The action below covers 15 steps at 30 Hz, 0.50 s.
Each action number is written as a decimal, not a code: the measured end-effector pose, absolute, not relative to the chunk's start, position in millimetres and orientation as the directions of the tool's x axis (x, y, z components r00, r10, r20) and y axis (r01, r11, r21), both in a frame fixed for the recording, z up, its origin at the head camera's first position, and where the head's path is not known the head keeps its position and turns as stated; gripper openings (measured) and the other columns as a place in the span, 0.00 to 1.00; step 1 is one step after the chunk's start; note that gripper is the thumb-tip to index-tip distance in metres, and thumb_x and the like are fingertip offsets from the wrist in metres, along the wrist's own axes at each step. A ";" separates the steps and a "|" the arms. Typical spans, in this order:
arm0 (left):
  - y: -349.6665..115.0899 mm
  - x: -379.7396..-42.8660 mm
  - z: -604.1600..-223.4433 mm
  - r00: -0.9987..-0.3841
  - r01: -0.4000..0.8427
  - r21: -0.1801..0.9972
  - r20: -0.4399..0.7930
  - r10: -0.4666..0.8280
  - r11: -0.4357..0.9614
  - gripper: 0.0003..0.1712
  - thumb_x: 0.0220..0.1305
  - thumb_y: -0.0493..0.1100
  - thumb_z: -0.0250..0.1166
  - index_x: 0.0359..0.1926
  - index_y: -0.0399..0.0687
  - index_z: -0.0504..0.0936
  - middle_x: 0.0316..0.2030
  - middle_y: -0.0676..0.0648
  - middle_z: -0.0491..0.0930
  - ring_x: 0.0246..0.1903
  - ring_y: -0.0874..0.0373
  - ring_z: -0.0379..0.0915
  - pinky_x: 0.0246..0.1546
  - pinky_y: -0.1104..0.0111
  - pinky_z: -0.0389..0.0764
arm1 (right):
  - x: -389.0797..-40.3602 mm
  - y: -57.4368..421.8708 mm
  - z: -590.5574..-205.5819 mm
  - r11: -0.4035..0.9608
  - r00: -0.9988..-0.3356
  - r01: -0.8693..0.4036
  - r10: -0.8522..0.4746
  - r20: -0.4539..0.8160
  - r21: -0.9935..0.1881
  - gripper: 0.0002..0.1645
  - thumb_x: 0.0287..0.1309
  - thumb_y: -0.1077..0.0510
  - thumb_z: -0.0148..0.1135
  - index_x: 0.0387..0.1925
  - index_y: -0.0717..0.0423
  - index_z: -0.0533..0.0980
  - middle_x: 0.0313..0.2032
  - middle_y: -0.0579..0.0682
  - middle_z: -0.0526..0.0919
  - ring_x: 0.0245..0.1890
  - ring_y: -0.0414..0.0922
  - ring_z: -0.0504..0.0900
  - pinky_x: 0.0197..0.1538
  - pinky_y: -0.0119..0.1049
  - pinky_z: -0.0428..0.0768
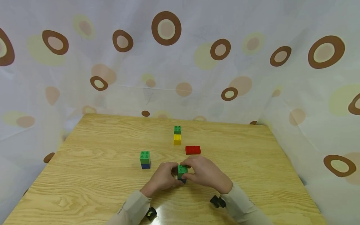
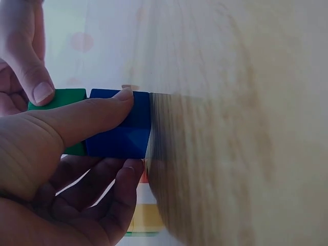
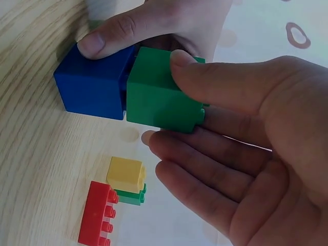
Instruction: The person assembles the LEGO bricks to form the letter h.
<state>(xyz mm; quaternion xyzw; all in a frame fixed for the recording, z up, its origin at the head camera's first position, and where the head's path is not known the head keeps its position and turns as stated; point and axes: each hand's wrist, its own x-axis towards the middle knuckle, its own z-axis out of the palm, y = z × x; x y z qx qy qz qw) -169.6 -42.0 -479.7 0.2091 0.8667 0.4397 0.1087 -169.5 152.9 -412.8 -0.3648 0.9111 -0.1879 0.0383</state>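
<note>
A blue toy brick (image 3: pixel 95 84) stands on the wooden table with a green toy brick (image 3: pixel 161 92) on top of it. In the right wrist view a narrow gap shows between the two. My left hand (image 1: pixel 164 177) grips the blue brick (image 2: pixel 120 125) low down, thumb on one side and fingers on the other. From the right, my right hand (image 1: pixel 206 173) pinches the green brick (image 1: pixel 182 171) between thumb and fingers. The head view shows only the green brick's studded top and front, with a sliver of blue below.
Left of the hands stands a green brick (image 1: pixel 145 157) on a blue brick (image 1: pixel 145 166). Beyond them are a red brick (image 1: pixel 192 150), a yellow brick (image 1: pixel 177 140) and another green brick (image 1: pixel 177 129). Dark objects (image 1: pixel 217 201) show beside the wrists. Patterned cloth (image 1: pixel 182 62) hangs behind the table.
</note>
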 end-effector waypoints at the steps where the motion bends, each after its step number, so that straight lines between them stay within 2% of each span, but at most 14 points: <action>1: -41.8 -169.7 -479.7 -0.889 0.263 0.810 -0.006 0.457 0.523 0.17 0.50 0.40 0.82 0.40 0.48 0.85 0.33 0.56 0.84 0.34 0.65 0.77 0.39 0.71 0.80 | -169.8 152.9 -412.9 0.663 -0.732 -0.648 -0.679 0.065 -0.374 0.18 0.58 0.55 0.75 0.50 0.56 0.85 0.44 0.48 0.88 0.38 0.43 0.86 0.38 0.29 0.80; 7: -40.1 -170.1 -479.4 -0.889 0.265 0.816 0.001 0.458 0.514 0.18 0.49 0.39 0.82 0.42 0.47 0.86 0.34 0.54 0.85 0.35 0.64 0.78 0.41 0.71 0.81 | -170.9 154.1 -413.3 0.661 -0.730 -0.646 -0.680 0.059 -0.381 0.20 0.58 0.54 0.75 0.52 0.56 0.85 0.44 0.48 0.88 0.41 0.44 0.86 0.42 0.32 0.82; 15: -39.5 -167.9 -478.6 -0.895 0.257 0.808 -0.007 0.446 0.530 0.17 0.49 0.40 0.82 0.39 0.48 0.85 0.33 0.55 0.83 0.34 0.64 0.76 0.39 0.70 0.80 | -169.1 153.9 -415.7 0.655 -0.728 -0.652 -0.681 0.074 -0.382 0.21 0.54 0.55 0.77 0.50 0.57 0.86 0.39 0.48 0.88 0.33 0.42 0.83 0.33 0.24 0.76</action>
